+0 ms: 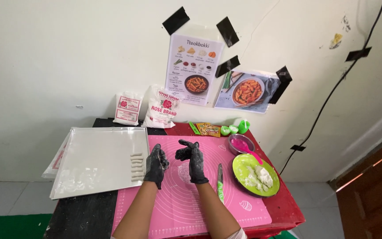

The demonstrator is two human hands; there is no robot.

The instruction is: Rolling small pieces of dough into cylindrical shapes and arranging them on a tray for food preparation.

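Both my hands wear black gloves and hover above a pink silicone mat (231,203). My left hand (156,165) is loosely curled, close to a short column of pale dough sticks (136,166) lying on the right edge of a white tray (94,159). My right hand (192,159) is raised with fingers bent over the mat; I cannot tell whether a bit of dough is between the hands. A small floury patch (183,173) shows on the mat just under my right hand.
A green-handled knife (219,182) lies on the mat beside a green plate (243,162) of white dough pieces. Behind it are a bowl with a pink spoon (242,144), green cups (234,129), sachets and two flour bags (161,107) at the wall.
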